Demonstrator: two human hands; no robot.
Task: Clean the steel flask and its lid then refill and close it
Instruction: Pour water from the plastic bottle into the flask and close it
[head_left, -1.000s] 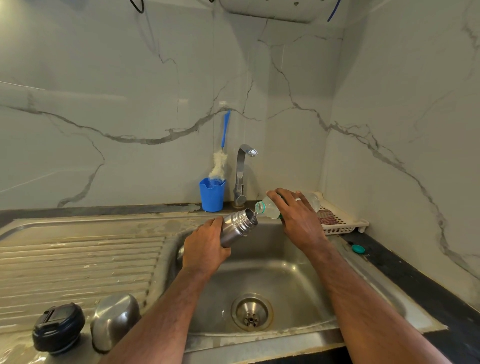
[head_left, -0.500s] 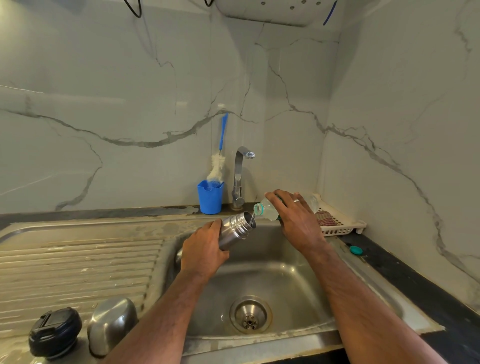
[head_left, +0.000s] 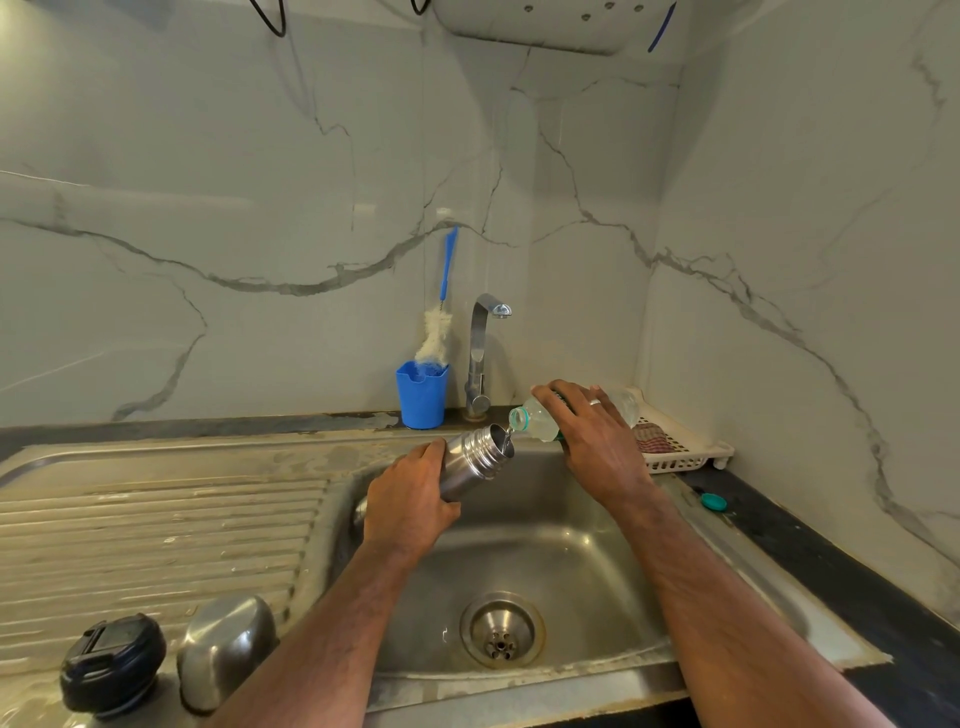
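Refilling the flask over the sink

The left hand (head_left: 410, 499) grips the steel flask (head_left: 474, 458), tilted with its mouth up-right, just under the mouth of the plastic bottle (head_left: 540, 418) that the right hand (head_left: 597, 447) grips and tips leftward over the sink (head_left: 571, 561). Compared with a second ago, little differs; both lids (head_left: 111, 662) lie on the near-left counter.

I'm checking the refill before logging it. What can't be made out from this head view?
- Water level inside the steel flask: hidden by its opaque wall.
- Flask base: covered by the left hand.
- Middle of the plastic bottle: covered by the right hand.
- Cloth in the white basket: partly behind that hand; too small to identify.
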